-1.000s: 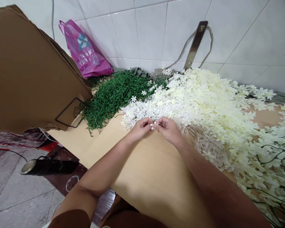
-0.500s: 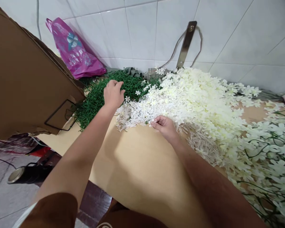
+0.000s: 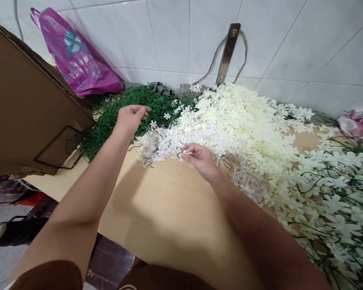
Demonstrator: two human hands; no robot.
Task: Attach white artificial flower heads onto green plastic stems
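Observation:
My left hand (image 3: 130,121) is over the pile of green plastic stems (image 3: 109,121), its thumb and fingers closed in a pinch. Whatever it pinches is too small to make out against the green. Lower and to the right, my right hand (image 3: 202,160) holds a small white artificial flower piece (image 3: 185,154) between thumb and fingertips. Just behind that hand lies a heap of thin white plastic stems (image 3: 161,145). Loose cream-white flower heads (image 3: 245,117) are piled beyond and to the right of it.
Flowers on green stems (image 3: 335,201) spread over the right side of the tan table (image 3: 169,209). A cardboard box (image 3: 27,104) stands at left, a pink plastic bag (image 3: 78,60) behind it. A metal strip (image 3: 228,54) leans against the tiled wall (image 3: 169,36).
My left hand's fingers have gone from spread to pinched over the green stems. The right hand keeps its pinch, now with the white piece more visible. The view has shifted slightly right.

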